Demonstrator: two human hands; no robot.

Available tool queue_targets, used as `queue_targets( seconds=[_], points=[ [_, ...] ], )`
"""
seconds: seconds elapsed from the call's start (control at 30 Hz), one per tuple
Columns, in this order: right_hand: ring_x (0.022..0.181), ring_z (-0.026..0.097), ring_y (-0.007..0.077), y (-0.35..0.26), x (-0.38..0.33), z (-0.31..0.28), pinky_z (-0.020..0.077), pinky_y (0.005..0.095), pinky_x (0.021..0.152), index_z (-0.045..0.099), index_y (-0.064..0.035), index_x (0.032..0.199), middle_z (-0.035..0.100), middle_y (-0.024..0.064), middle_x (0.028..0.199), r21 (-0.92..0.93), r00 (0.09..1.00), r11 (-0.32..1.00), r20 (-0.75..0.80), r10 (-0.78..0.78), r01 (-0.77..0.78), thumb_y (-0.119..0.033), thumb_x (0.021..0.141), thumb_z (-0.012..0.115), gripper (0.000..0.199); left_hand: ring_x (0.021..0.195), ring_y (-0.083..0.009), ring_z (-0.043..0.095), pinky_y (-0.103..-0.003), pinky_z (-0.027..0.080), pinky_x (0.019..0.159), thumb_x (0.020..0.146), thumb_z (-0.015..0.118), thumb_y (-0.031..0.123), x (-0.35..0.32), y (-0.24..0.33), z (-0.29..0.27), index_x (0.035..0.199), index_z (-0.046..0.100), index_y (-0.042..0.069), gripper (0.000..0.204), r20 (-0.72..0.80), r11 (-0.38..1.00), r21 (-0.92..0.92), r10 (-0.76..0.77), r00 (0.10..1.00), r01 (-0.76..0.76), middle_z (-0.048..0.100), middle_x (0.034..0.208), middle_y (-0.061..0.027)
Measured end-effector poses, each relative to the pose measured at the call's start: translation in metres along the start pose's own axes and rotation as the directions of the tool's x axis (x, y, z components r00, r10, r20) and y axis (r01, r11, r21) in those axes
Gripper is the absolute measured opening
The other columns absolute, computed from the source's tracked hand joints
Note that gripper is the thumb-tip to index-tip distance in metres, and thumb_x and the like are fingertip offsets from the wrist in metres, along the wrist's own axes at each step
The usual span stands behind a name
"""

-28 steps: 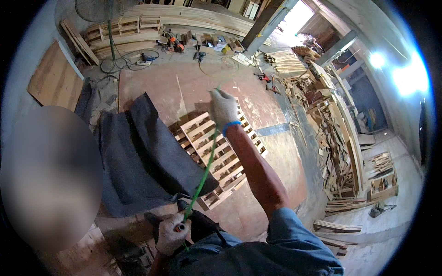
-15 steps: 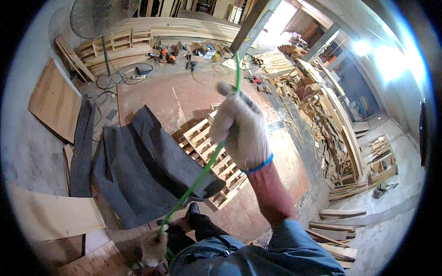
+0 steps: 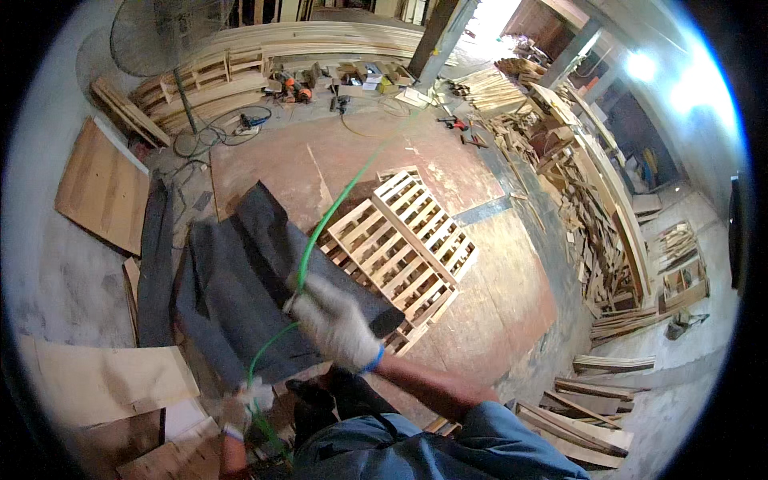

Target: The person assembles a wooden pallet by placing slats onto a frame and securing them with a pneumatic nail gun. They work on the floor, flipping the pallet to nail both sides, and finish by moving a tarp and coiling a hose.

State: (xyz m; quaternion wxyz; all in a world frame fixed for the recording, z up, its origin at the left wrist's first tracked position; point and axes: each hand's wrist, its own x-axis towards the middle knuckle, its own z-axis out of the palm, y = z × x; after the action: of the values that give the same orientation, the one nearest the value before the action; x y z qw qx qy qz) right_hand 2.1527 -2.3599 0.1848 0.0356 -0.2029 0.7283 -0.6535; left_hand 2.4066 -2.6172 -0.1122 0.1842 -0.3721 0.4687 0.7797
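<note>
My right hand [image 3: 332, 324], in a pale work glove with a blue cuff edge, is closed round a long green strap [image 3: 316, 240]. From that hand the strap runs up and away over the floor, and a slack length curves down to my left hand [image 3: 238, 406]. The left glove is somewhat blurred, but its fingers appear closed on the same strap. More green strap hangs in loops below it. Beneath and beyond my hands lies a dark grey sheet [image 3: 232, 280], creased and partly over slatted wooden pallets [image 3: 404, 240].
Plywood boards [image 3: 104, 188] lean at the left by a standing fan [image 3: 164, 36]. Power tools [image 3: 292, 90] and cables lie at the far side near a post [image 3: 436, 40]. Scrap wood [image 3: 588, 216] is heaped along the right. Cut planks [image 3: 612, 364] lie near right.
My right hand has come down and left toward my left hand, still gripping the strap. My left hand has risen slightly and moved left. The strap between them now hangs slack.
</note>
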Motion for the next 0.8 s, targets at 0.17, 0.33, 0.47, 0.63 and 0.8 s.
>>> queue_targets(
  seconds=[0.17,0.33,0.47,0.63,0.8],
  points=[
    [0.101,0.063,0.0149,-0.012,-0.05,-0.04,0.0513,0.0303,0.087,0.047,-0.002,0.145,0.068,0.0138,0.112,-0.047,0.946,0.966,0.197,0.257,-0.252,-0.012,0.101,0.059,0.047,0.087,-0.0274,0.072,-0.036,0.06,0.074,0.092,0.07,0.025,0.07,0.148,0.191,0.13,0.059,-0.004,0.049,-0.036,0.955,0.103,0.283,0.959,-0.278,0.07,0.105,-0.0146],
    [0.094,0.071,0.0359,0.058,-0.119,-0.076,0.0541,0.042,0.079,0.049,-0.0051,0.142,0.071,0.021,0.106,-0.337,0.877,0.87,0.194,0.439,-0.36,-0.024,0.103,0.056,0.044,0.071,-0.0263,0.072,-0.032,0.062,0.063,0.096,0.066,0.026,0.093,0.187,0.343,0.118,0.061,-0.004,0.038,0.233,0.983,-0.029,0.185,0.955,-0.183,0.071,0.098,-0.0151],
    [0.091,0.069,0.0408,0.072,-0.132,-0.097,0.0534,0.044,0.075,0.052,-0.0088,0.14,0.07,0.0221,0.104,-0.247,0.797,0.814,0.191,0.573,-0.526,-0.027,0.102,0.057,0.042,0.078,-0.0275,0.073,-0.034,0.063,0.063,0.103,0.056,0.032,0.12,0.159,0.417,0.12,0.06,-0.003,0.039,0.39,0.99,0.142,-0.074,0.918,0.02,0.071,0.105,-0.0199],
    [0.091,0.07,0.0377,0.082,-0.118,-0.098,0.054,0.0433,0.079,0.052,-0.0116,0.141,0.071,0.0212,0.106,-0.357,0.805,0.772,0.083,0.587,-0.526,-0.033,0.101,0.058,0.045,0.075,-0.0245,0.07,-0.032,0.061,0.06,0.105,0.048,0.037,0.15,0.154,0.436,0.124,0.06,0.002,0.041,0.572,0.927,-0.239,-0.106,0.813,0.288,0.071,0.1,-0.0167],
    [0.104,0.069,0.0375,0.108,-0.106,-0.082,0.0537,0.0443,0.087,0.051,-0.0095,0.143,0.07,0.0226,0.113,-0.194,0.724,0.703,-0.064,0.687,-0.684,-0.034,0.099,0.06,0.051,0.042,-0.0053,0.027,-0.025,0.021,0.038,0.105,0.048,0.034,0.177,0.181,0.413,0.115,0.063,0.007,0.033,0.589,0.953,-0.182,-0.092,0.803,0.243,0.027,0.057,0.0094]
  ],
)
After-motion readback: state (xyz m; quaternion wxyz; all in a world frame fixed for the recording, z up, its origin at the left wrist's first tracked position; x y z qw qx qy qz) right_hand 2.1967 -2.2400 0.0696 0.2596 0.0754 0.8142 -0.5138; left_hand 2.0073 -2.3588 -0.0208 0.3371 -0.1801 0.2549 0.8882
